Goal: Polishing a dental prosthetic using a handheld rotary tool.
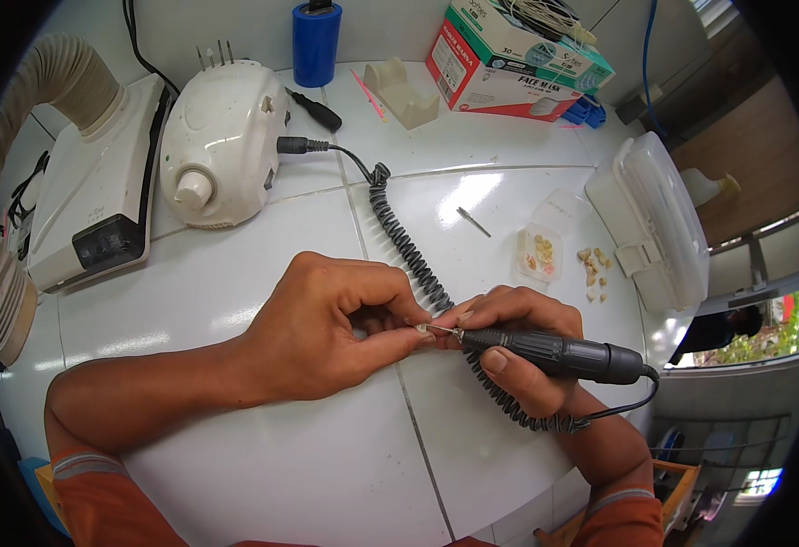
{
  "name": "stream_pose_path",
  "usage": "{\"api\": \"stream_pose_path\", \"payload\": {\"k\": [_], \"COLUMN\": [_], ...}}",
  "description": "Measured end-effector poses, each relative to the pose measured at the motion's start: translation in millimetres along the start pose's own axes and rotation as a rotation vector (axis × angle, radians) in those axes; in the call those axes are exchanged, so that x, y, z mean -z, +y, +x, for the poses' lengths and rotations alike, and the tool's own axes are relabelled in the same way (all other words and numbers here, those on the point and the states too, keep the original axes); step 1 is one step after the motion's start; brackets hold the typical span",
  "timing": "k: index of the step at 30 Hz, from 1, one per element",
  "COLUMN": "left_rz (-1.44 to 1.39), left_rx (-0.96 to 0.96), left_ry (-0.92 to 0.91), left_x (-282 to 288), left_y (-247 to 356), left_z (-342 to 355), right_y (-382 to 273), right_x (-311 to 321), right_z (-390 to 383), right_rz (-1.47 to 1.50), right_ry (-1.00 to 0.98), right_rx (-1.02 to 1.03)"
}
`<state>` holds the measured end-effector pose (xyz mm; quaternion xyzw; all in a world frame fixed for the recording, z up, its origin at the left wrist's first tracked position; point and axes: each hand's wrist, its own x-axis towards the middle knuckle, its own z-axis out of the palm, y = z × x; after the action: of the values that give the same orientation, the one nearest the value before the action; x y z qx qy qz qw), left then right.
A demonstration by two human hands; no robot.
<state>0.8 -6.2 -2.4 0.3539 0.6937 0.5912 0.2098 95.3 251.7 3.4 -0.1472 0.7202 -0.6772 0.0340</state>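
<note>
My left hand (336, 319) is closed in a pinch, holding a tiny whitish piece (423, 328) between thumb and forefinger. My right hand (532, 314) is wrapped round a black rotary handpiece (568, 354), which lies nearly level and points left. Its thin metal bit (442, 329) reaches the small piece and seems to touch it. The fingertips of both hands meet there, so part of the piece is hidden. From the handpiece's rear a black coiled cord (402, 242) loops under my right hand and runs up to a white control unit (222, 150) with a round knob.
Right of my hands, a small clear box (538, 253) holds yellowish bits beside several loose ones (593, 264). A loose metal bit (473, 221) lies nearby. Around the tiled table stand a white lidded case (646, 219), stacked cartons (509, 73), a blue cylinder (316, 46) and a hosed white machine (98, 191).
</note>
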Motion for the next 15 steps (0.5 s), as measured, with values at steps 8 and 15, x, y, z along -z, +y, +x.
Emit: {"api": "stream_pose_path", "payload": {"k": [8, 15], "left_rz": [0.009, 0.049], "left_rx": [0.004, -0.034], "left_ry": [0.000, 0.007], "left_x": [-0.2, -0.1], "left_y": [0.0, -1.5], "left_z": [0.0, -0.1], "right_y": [1.4, 0.6], "right_x": [0.8, 2.0], "right_z": [-0.5, 0.9], "right_rz": [-0.014, -0.022], "right_ry": [0.006, -0.019], "right_rx": [0.006, 0.016]}}
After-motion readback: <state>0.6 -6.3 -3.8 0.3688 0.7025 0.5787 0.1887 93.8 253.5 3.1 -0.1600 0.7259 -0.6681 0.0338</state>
